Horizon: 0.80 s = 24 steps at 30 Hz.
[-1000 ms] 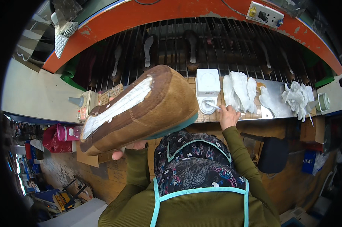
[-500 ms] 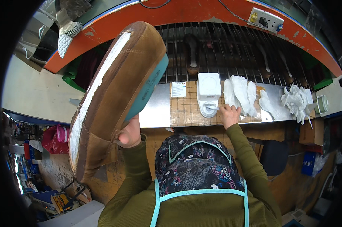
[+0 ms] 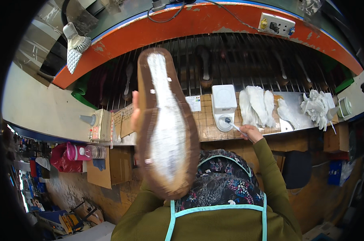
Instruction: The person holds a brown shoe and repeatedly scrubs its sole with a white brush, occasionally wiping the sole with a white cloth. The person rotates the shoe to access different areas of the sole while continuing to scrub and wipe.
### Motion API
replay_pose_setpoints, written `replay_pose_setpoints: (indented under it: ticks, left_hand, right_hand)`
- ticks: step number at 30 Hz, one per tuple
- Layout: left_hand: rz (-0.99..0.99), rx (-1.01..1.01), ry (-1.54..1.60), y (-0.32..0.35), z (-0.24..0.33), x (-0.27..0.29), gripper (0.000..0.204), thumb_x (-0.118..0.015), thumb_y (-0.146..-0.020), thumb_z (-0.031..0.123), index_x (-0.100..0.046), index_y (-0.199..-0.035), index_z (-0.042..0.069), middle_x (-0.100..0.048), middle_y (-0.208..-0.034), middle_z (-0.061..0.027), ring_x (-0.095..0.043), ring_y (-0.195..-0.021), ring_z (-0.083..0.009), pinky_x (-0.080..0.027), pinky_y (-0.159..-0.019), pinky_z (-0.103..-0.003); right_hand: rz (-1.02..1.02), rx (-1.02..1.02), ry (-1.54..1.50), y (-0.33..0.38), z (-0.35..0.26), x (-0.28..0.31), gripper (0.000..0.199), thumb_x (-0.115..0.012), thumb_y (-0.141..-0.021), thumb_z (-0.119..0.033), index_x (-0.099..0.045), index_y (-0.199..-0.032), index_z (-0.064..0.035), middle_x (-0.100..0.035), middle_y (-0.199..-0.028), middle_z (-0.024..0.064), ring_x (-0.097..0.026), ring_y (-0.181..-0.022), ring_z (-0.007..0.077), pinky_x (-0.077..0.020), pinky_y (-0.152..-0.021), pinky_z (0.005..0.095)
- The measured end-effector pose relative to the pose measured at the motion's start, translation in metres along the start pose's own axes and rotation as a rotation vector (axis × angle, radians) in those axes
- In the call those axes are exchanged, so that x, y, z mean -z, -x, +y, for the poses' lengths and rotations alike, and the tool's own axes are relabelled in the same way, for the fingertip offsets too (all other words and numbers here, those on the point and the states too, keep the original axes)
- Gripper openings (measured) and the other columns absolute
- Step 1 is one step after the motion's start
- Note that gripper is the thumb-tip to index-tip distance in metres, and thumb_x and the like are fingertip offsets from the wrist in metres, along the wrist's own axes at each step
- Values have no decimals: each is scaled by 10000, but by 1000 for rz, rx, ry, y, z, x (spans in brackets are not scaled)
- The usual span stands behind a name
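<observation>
While the brown shoe [image 3: 166, 124] is held up sole-first by the left hand [image 3: 135, 116], gripping its edge, the right hand [image 3: 250, 132] pinches a small brush [image 3: 233, 125] at the white glue pot [image 3: 224, 106] on the surface [image 3: 206, 124]. Judging so, loading the brush comes before coating the sole.

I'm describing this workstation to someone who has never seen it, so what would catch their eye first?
First, the brown shoe upper held up at centre by the left hand, its underside coated white. Next, the right hand dips a small brush at the white glue pot on the bench. Behind them, an orange arched frame spans a dark rack, with white insoles lying to the right.
</observation>
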<state>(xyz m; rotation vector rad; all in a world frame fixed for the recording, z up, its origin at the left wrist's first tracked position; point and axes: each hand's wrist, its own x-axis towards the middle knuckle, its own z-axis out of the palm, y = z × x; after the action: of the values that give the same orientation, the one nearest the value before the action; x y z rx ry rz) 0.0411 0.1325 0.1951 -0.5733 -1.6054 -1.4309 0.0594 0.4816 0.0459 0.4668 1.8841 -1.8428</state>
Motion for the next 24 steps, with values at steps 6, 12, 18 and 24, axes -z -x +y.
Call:
replay_pose_setpoints:
  ticks: [6,12,18,24]
  left_hand:
    - [-36,-155,-20,-6,-18,-37,514,-737,-828,184,-439,-1245,151,-327,-1467,-253,-291,-1381,-446,-332,-1114,-541]
    - [-59,-288,8,-26,-14,-48,341,-670,-839,57,-539,-1127,183,-484,-1368,-203,-364,-1323,-503,-370,-1080,-561]
    - [-77,-276,-27,-28,6,-50,337,-710,-806,112,-562,-1091,216,-517,-1344,-180,-401,-1287,-523,-386,-1068,-573]
    - [-81,-289,-53,-27,16,-52,343,-728,-788,148,-561,-1080,215,-527,-1352,-160,-422,-1267,-529,-421,-1041,-567]
  right_hand:
    - [574,889,556,81,-120,-36,101,-726,-811,-101,-735,-907,-71,-641,-763,42,-588,-671,143,-417,-678,280]
    - [538,1225,516,164,-201,-81,259,-750,-747,15,-751,-988,-79,-618,-875,36,-558,-766,156,-412,-733,276]
    - [219,1079,189,157,-194,-107,238,-678,-819,55,-731,-1037,-26,-560,-972,48,-536,-780,92,-430,-619,203]
    - [276,1120,254,133,-207,-109,237,-677,-828,37,-730,-1047,-36,-559,-918,40,-494,-741,87,-400,-600,216]
